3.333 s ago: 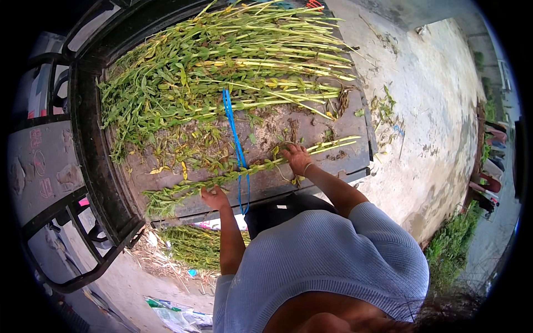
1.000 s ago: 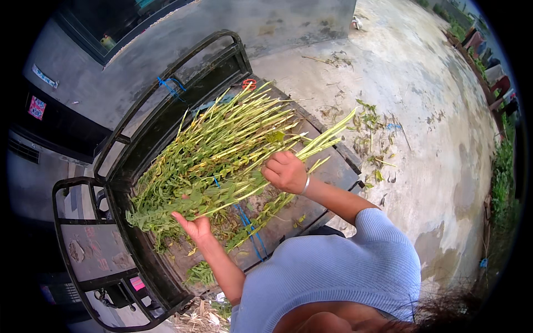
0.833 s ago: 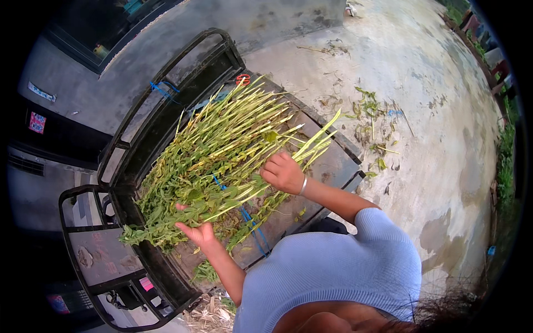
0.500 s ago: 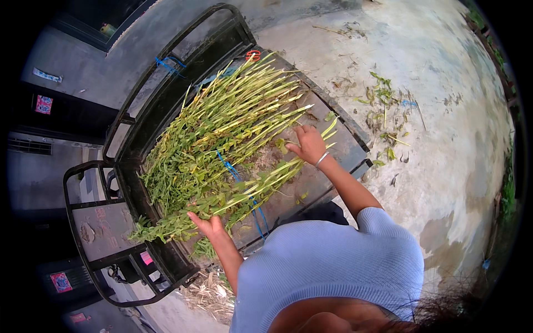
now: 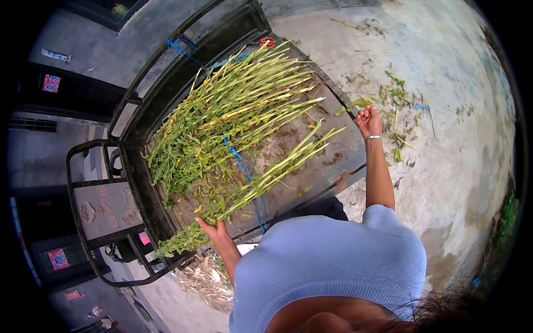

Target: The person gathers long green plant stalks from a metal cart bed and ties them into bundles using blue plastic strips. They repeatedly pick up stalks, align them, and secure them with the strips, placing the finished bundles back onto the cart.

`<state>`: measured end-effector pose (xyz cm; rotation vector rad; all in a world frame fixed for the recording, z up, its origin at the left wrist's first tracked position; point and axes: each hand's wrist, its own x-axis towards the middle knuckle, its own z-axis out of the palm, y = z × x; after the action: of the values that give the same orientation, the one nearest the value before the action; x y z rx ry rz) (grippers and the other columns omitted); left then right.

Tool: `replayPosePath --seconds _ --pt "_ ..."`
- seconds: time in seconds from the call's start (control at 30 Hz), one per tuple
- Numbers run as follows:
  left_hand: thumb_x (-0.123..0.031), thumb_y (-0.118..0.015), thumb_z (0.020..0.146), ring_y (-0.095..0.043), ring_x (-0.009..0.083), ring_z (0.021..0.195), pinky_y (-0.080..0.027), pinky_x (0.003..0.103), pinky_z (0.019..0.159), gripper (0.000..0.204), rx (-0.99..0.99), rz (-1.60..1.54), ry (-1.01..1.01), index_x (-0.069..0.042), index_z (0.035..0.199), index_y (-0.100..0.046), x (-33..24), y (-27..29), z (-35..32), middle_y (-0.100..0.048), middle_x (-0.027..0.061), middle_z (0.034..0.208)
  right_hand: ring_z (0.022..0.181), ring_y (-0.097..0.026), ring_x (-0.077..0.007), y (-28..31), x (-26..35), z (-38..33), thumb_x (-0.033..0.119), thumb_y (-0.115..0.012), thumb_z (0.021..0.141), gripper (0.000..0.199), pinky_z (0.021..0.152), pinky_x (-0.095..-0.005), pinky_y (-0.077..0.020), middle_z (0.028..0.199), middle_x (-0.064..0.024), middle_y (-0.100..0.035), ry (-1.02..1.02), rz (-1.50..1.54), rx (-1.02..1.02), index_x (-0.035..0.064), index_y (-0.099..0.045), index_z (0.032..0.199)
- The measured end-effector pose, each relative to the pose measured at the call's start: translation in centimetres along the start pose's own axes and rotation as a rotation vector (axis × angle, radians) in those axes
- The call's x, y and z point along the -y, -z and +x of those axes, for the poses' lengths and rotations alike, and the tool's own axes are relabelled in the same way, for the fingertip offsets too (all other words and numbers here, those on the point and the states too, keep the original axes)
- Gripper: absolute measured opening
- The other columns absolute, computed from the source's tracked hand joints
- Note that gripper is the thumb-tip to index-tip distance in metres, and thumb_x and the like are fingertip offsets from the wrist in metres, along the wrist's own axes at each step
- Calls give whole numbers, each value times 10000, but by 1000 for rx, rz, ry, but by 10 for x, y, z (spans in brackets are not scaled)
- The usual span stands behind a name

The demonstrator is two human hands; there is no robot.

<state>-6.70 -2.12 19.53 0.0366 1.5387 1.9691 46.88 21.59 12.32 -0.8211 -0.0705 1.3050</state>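
Note:
A small bundle of green leafy plant stalks (image 5: 277,168) lies across the near side of a metal cart bed (image 5: 333,158). My left hand (image 5: 217,230) grips it near its leafy end, thumb on the near side and the fingers mostly hidden beneath the leaves. Out past the bed's right edge is my right hand (image 5: 367,121), its fingers curled in a pinch on a green leaf (image 5: 361,103). A larger pile of similar stalks (image 5: 227,111) covers the far part of the bed, pale cut ends toward the right. A blue strap (image 5: 239,161) runs under the small bundle.
Dark metal rails (image 5: 150,72) enclose the bed's far and left sides. Orange-red handles (image 5: 267,43) show at its far corner. Plucked leaves (image 5: 397,91) litter the concrete floor (image 5: 444,166) at right. Dry husks (image 5: 205,280) lie on the ground below the cart.
My right hand has left the cut ends of the small bundle and moved right, beyond the bed's edge, with a leaf. My left hand stays on the bundle.

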Motion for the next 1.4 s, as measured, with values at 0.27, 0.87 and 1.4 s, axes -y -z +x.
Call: replayPosePath --seconds 0.27,0.87,1.4 --pt "-335 -615 781 -443 202 1059 -379 311 904 666 -18 199 217 -83 1320 -314 54 56 15 -448 89 1210 649 -608 -280 160 -39 -8 536 -649 699 745 366 -320 -460 921 -177 -559 -72 -1004 -721 -3 -442 1169" --pt "-449 -613 788 -560 255 908 -463 437 794 412 -418 -108 895 -152 1069 -561 230 117 118 -587 34 1055 724 -636 -267 99 -197 -73 213 -524 852 442 507 -342 -510 1136 -152 -524 -726 -837 -254 51 -386 1239" --pt "-395 -656 771 -567 250 711 -516 457 741 419 -426 -156 968 -111 1034 -496 229 145 84 -544 126 808 846 -562 -333 8 -272 -48 141 -549 721 113 666 -430 -481 901 -158 -585 377 -2242 814 61 -571 798"
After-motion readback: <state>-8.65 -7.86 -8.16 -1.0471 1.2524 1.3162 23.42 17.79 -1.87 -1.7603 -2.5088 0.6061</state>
